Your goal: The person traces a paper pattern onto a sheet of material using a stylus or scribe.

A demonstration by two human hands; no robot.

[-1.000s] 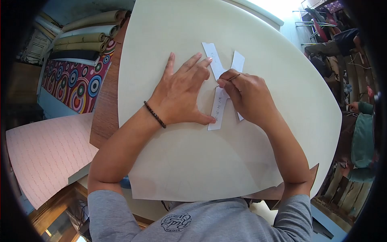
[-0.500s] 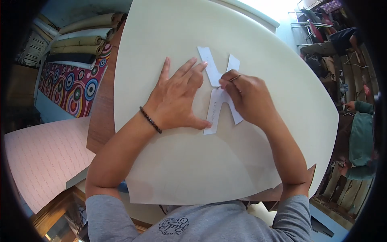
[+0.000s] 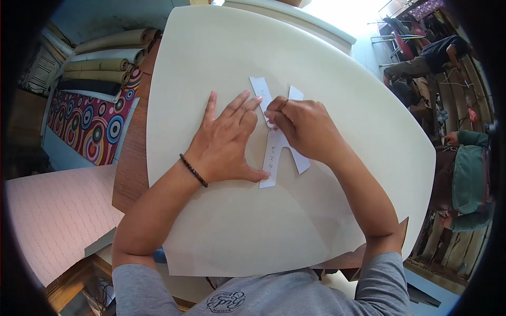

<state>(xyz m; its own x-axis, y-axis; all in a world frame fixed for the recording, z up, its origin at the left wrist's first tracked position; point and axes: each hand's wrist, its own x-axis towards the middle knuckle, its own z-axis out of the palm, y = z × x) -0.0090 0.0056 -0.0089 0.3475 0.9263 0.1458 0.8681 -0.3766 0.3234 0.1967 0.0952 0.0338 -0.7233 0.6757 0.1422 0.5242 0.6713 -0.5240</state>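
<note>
Two white V-like paper templates lie on a large cream sheet (image 3: 237,226), their narrow parts close together. Handwriting runs down the lower template (image 3: 270,163), whose legs point towards me. The upper template (image 3: 258,87) opens away from me. My left hand (image 3: 224,137) is spread flat, its thumb on the lower template's left leg and a fingertip at the upper one's left arm. Closed in a pinch, my right hand (image 3: 305,126) rests over the place where the templates come together. A thin dark line shows at its fingers; what it grips is hidden.
Rolls of material (image 3: 100,71) are stacked at the upper left above a patterned cloth (image 3: 87,124). A pink printed sheet (image 3: 58,216) hangs at the lower left. On the right, a person in a green sleeve (image 3: 472,179) sits, with another person (image 3: 440,55) further back.
Both hands and the templates appear slightly lower and further left, as does the sheet. My right hand has shifted left along the join, nearer the upper template's left arm. The left hand keeps its spread.
</note>
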